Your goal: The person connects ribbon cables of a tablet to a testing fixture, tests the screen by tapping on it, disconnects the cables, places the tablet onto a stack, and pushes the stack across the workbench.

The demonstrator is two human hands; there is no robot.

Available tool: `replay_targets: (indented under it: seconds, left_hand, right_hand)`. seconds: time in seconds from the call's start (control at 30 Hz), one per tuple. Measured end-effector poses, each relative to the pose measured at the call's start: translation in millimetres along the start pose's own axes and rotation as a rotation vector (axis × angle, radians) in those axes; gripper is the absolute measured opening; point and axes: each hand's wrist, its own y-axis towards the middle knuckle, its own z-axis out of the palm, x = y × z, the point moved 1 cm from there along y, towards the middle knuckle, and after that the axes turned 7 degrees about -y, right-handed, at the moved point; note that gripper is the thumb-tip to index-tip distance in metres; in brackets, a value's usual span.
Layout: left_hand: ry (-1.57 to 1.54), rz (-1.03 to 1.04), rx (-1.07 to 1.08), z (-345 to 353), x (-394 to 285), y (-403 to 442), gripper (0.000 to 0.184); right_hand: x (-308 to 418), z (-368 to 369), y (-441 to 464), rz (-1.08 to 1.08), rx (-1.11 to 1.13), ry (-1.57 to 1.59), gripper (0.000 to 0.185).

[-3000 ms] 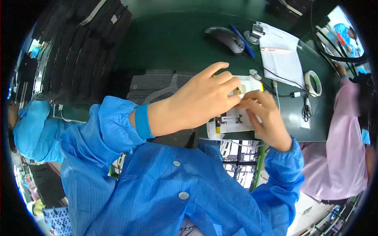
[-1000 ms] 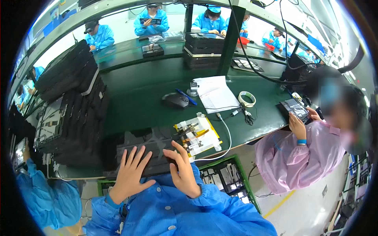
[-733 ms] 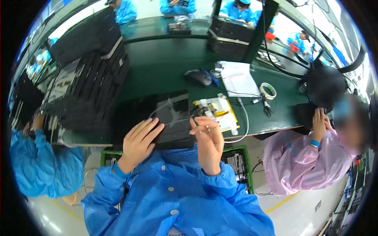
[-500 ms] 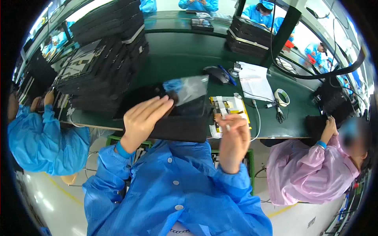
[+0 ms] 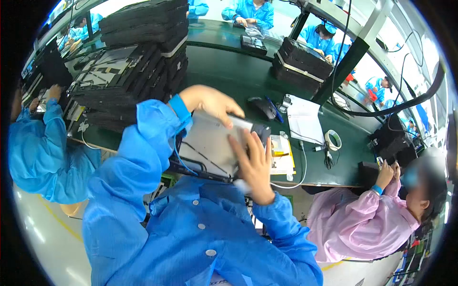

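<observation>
A flat device panel (image 5: 202, 143) with a silver-grey face and black edging is tilted in front of my body. My left hand (image 5: 214, 104) reaches over its far edge, gripping it with the fingers bent. The fingers of my right hand (image 5: 254, 164) are stretched out on the panel's right side, slightly blurred. Beside that palm is a small white blurred thing (image 5: 242, 186) that I cannot make out. A black cable crosses the silver face. The panel's underside is hidden.
Black trays with panels form a tall stack (image 5: 129, 76) at left. Toward the right lie a mouse (image 5: 261, 108), paper sheets (image 5: 305, 121), a tape roll (image 5: 333, 140), a white cable (image 5: 304, 164) and a yellow-and-white part (image 5: 282, 157). Co-workers sit on both sides.
The silver face of a panel now shows where a dark sheet with clear film lay. My left hand moved to the far edge, and my right hand moved left onto the panel. The view shifted.
</observation>
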Motion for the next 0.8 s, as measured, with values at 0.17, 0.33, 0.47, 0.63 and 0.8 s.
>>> replay_targets:
  seconds: [0.17, 0.33, 0.47, 0.63, 0.8]
  left_hand:
    - [-0.272, -0.171, -0.056, 12, 39, 8, 0.059]
    - [-0.089, 0.207, -0.776, 28, 13, -6, 0.040]
    - [0.386, 0.458, -0.987, 88, -60, -30, 0.027]
    - [0.887, 0.624, -0.552, 165, -41, 7, 0.053]
    - [0.667, 0.166, -0.531, 156, -27, 17, 0.083]
  right_hand:
    - [-20, 3, 27, 0.091, 0.166, 0.248, 0.060]
    - [-152, 47, 69, 0.256, 0.283, 0.276, 0.024]
    - [-212, 132, 88, 0.220, 0.387, 0.068, 0.015]
    - [-233, 175, 100, 0.249, 0.541, 0.091, 0.018]
    - [-225, 165, 108, 0.237, 0.477, 0.129, 0.026]
